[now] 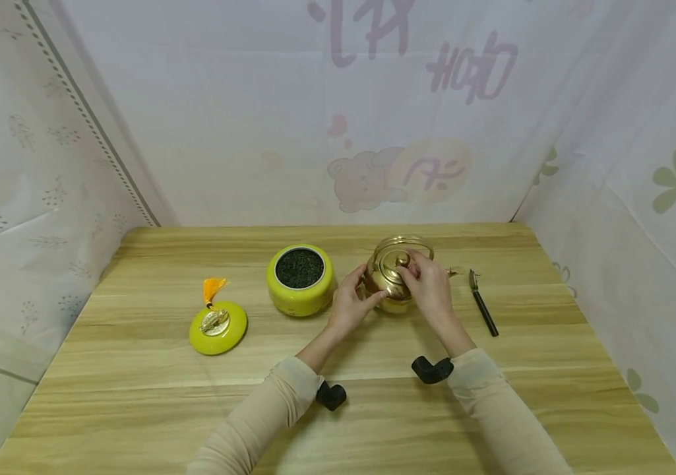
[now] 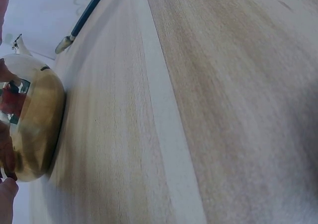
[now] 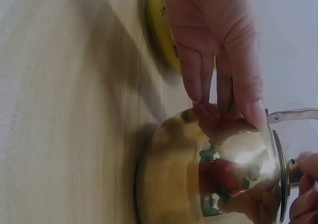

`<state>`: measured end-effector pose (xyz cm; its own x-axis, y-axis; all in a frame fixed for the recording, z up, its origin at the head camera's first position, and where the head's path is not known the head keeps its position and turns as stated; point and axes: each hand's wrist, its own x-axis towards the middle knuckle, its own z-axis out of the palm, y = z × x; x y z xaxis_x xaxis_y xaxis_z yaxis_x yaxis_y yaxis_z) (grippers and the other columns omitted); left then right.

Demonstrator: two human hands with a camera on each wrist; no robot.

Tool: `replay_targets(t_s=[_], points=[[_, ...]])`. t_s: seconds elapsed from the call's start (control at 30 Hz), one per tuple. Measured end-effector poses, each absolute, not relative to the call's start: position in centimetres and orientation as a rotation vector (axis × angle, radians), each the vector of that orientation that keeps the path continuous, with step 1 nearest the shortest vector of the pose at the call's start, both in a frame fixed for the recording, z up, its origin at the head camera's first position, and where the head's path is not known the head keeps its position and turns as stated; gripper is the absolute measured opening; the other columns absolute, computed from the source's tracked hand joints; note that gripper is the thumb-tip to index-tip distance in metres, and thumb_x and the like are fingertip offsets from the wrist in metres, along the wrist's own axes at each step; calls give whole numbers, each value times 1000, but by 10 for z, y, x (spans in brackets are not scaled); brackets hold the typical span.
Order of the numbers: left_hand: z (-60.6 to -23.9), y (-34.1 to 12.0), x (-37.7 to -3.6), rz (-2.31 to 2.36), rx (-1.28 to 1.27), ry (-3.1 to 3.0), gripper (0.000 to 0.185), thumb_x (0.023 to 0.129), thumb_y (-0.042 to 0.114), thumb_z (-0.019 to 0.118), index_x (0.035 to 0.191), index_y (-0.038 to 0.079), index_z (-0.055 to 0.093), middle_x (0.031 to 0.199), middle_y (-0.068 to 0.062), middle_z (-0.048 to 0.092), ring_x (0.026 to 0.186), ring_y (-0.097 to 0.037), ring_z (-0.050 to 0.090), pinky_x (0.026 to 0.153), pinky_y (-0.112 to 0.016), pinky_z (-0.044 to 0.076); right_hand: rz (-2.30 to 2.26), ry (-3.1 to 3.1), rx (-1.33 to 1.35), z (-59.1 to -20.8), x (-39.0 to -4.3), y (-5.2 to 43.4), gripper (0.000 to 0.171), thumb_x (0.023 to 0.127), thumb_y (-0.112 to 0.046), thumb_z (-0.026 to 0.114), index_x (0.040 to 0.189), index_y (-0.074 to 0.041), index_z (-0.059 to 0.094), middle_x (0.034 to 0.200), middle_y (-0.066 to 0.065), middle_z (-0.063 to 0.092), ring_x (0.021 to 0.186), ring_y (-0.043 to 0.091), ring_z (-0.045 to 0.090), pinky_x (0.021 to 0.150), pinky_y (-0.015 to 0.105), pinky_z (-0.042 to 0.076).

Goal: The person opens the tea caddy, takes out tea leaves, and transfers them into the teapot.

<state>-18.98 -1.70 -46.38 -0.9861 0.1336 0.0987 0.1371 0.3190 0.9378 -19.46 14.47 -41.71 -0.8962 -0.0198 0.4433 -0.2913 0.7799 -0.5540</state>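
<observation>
A shiny gold teapot (image 1: pixel 376 280) with a raised hoop handle (image 1: pixel 399 239) stands toward the back of the table, right of centre. My left hand (image 1: pixel 352 303) grips its left side, thumb on the near upper part and fingers along the flank, as the right wrist view also shows. With thumb and fingers, my right hand (image 1: pixel 430 287) pinches the round knob (image 1: pixel 402 259) of the teapot lid (image 1: pixel 386 264). The lid sits at the pot's top opening. In the left wrist view, the teapot's rounded body (image 2: pixel 47 119) fills the left edge.
Left of the teapot stands an open yellow jar (image 1: pixel 290 302) filled with dark tea leaves (image 1: pixel 300 268). Its yellow lid (image 1: pixel 232 330), with a gold ornament and orange tassel (image 1: pixel 214 288), lies farther left. A black-handled small scoop (image 1: pixel 485 313) lies to the right. Patterned cloth walls surround the table.
</observation>
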Motion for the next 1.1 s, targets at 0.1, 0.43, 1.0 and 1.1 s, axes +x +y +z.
replay_targets(t_s=[0.1,0.43,1.0,1.1], points=[[-464,-18,-189,-1815,-256,-2546,73,82,23,74,141,0,39,142,-16,44,128,-29,45,103,-35,43,1011,-2506,225,-420,-189,145,38,84,-8,70,118,7,61,63,9,58,50,12,44,44,20,35],[-463,-27,-174,-1829,-295,-2547,75,83,24,73,142,-1,35,146,-18,38,130,-35,43,103,-39,43,1433,-2233,265,-429,-164,137,33,85,-1,67,116,7,60,68,16,62,52,13,52,46,10,42],[-447,-102,-112,-2080,-235,-2396,55,83,8,71,132,-4,50,134,-21,52,123,-32,51,104,-41,42,1820,-2275,321,-417,-144,86,37,84,5,65,119,12,55,97,27,62,87,33,65,72,15,55],[-443,-121,-107,-2031,-180,-2385,51,83,6,71,129,-5,52,131,-22,54,121,-33,52,102,-39,43,1904,-2301,343,-432,-151,78,43,84,2,66,124,9,52,107,27,60,100,37,62,83,24,55]])
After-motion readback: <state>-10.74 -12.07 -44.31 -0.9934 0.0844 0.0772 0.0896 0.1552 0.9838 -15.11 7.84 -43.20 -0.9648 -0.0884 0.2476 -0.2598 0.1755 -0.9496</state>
